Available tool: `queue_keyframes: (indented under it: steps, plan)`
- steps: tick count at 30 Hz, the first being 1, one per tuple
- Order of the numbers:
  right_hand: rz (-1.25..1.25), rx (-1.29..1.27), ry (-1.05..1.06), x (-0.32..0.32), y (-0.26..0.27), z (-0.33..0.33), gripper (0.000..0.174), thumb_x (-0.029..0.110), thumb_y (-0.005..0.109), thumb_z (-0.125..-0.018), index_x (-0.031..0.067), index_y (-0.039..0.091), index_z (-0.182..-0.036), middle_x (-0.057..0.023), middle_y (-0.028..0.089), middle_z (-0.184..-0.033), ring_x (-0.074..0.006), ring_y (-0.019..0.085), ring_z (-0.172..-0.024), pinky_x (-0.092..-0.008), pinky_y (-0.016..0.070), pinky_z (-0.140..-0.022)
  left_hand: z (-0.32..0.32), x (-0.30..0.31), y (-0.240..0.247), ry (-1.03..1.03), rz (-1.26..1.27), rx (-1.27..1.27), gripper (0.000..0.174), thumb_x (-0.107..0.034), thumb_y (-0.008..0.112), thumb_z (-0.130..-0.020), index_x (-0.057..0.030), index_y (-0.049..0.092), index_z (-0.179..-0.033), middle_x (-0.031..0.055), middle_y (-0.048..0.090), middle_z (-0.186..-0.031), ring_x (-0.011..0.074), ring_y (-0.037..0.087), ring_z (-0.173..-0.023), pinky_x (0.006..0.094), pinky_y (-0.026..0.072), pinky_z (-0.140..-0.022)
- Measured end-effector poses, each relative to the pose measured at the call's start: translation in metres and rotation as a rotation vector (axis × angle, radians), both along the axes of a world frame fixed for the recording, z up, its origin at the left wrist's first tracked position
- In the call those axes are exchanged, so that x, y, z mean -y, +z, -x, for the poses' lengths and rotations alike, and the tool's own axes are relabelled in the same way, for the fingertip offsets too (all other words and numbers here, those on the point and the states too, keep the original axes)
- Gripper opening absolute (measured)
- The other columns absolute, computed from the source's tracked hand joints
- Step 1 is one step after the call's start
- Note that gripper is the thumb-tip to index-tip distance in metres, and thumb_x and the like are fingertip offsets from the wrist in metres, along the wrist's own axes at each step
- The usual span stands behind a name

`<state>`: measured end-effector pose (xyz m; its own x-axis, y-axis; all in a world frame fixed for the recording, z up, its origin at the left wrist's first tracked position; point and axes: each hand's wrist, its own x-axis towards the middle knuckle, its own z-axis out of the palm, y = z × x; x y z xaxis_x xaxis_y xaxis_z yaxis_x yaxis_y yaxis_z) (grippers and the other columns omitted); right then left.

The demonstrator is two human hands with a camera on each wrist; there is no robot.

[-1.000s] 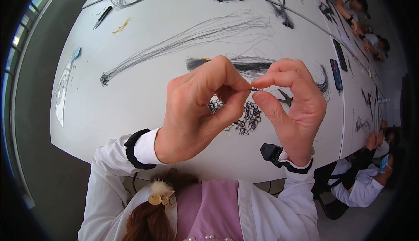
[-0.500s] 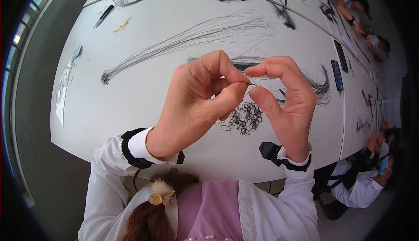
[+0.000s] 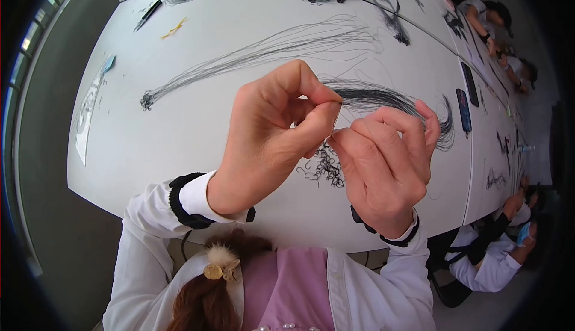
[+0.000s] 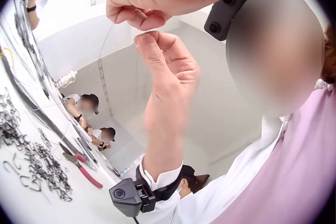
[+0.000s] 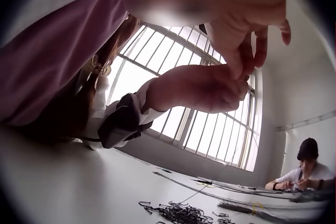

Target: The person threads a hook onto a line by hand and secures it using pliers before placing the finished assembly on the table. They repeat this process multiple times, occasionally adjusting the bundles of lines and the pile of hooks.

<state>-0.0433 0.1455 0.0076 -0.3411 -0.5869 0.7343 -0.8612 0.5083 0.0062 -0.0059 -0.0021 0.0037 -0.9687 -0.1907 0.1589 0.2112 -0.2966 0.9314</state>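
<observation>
My left hand (image 3: 272,136) pinches a tiny dark piece, the shank of a fish hook (image 3: 344,103), between thumb and forefinger. Just below and to the right, my right hand (image 3: 383,166) is turned with its back up, its thumb and forefinger pinching a thin fishing line (image 3: 333,122) that runs from the left fingertips. Most of the hook is hidden in the left fingers. Beneath both hands lies a pile of loose dark fish hooks (image 3: 326,169), partly covered by the right hand. A dark bundle of fishing lines (image 3: 383,97) stretches behind the fingers.
Red-handled pliers (image 4: 90,176) lie beside the hooks. Farther off are a looser bundle of lines (image 3: 239,55), a black pen (image 3: 148,16), yellow ties (image 3: 173,28), a clear set square (image 3: 90,121) and a phone (image 3: 463,110). Other people sit along the right.
My right hand has rolled from thumb-up with spread fingers to back-up, moving down, and now pinches the line. The left hand has risen slightly, keeping its pinch.
</observation>
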Motion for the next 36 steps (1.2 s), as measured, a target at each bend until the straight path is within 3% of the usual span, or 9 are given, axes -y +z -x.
queue_keyframes:
  steps: [6, 8, 15, 20, 27, 33, 36]
  plan:
    - [-0.021, -0.247, -0.01, 0.001, 0.005, -0.008, 0.021, 0.008, 0.069, -0.053, 0.01, 0.066, -0.073, 0.0029, 0.058, -0.077, -0.0163, 0.056, -0.074, -0.0533, 0.0341, -0.091, -0.001, 0.001, -0.004, 0.033, 0.227, -0.047, 0.005, 0.008, 0.054, -0.081, 0.004, 0.055, -0.082, 0.0038, 0.054, -0.074, 0.0039, 0.046, -0.054, 0.0176, 0.0369, -0.045]
    - [-0.01, -0.251, -0.013, -0.002, 0.01, -0.009, 0.021, 0.008, 0.069, -0.053, 0.0106, 0.067, -0.074, 0.0031, 0.058, -0.077, -0.0163, 0.057, -0.073, -0.0533, 0.0345, -0.091, 0.002, 0.002, -0.011, 0.062, 0.413, -0.195, 0.005, 0.009, 0.055, -0.081, 0.0046, 0.056, -0.082, 0.0042, 0.056, -0.074, 0.0051, 0.048, -0.056, 0.0189, 0.0402, -0.049]
    - [0.088, -0.247, 0.0, -0.013, 0.013, 0.005, 0.026, 0.01, 0.072, -0.054, 0.0104, 0.068, -0.079, 0.0021, 0.059, -0.077, -0.0179, 0.057, -0.069, -0.05, 0.037, -0.091, -0.004, -0.003, -0.004, -0.029, 0.45, -0.083, 0.005, 0.009, 0.056, -0.081, 0.0043, 0.055, -0.08, 0.0055, 0.057, -0.072, 0.0059, 0.049, -0.055, 0.0194, 0.0411, -0.05]
    - [0.098, -0.114, 0.046, -0.016, 0.016, 0.014, 0.019, 0.01, 0.075, -0.061, 0.0072, 0.067, -0.079, -0.0003, 0.059, -0.078, -0.0198, 0.056, -0.072, -0.0429, 0.0392, -0.089, -0.004, -0.003, -0.003, -0.089, 0.47, -0.094, 0.008, 0.006, 0.059, -0.082, 0.0034, 0.054, -0.077, 0.0061, 0.057, -0.071, 0.0064, 0.049, -0.053, 0.0194, 0.0403, -0.049]
    - [0.103, -0.048, 0.007, -0.014, 0.015, 0.018, 0.017, 0.007, 0.075, -0.063, 0.0058, 0.066, -0.078, -0.0017, 0.059, -0.076, -0.0216, 0.056, -0.075, -0.0423, 0.0398, -0.087, -0.005, 0.0, -0.002, -0.122, 0.505, -0.118, 0.008, 0.005, 0.059, -0.082, 0.0034, 0.054, -0.077, 0.007, 0.058, -0.071, 0.0068, 0.049, -0.053, 0.0201, 0.0406, -0.048]
    - [0.125, 0.157, 0.083, -0.015, 0.013, 0.019, 0.015, -0.002, 0.072, -0.063, 0.0027, 0.063, -0.074, -0.0046, 0.059, -0.072, -0.0236, 0.053, -0.073, -0.0361, 0.0422, -0.074, -0.011, -0.001, 0.0, -0.119, 0.442, -0.135, 0.004, 0.008, 0.057, -0.082, 0.0047, 0.057, -0.08, 0.0095, 0.059, -0.075, 0.0085, 0.051, -0.054, 0.0207, 0.0415, -0.048]
    - [0.167, 0.298, 0.115, -0.014, 0.011, 0.02, 0.013, 0.002, 0.071, -0.062, 0.0085, 0.063, -0.07, -0.0006, 0.058, -0.069, -0.019, 0.053, -0.071, -0.0311, 0.0376, -0.071, -0.012, 0.001, -0.002, -0.063, 0.518, -0.186, 0.004, 0.01, 0.056, -0.081, 0.0055, 0.057, -0.081, 0.0109, 0.059, -0.077, 0.009, 0.052, -0.054, 0.021, 0.0423, -0.048]
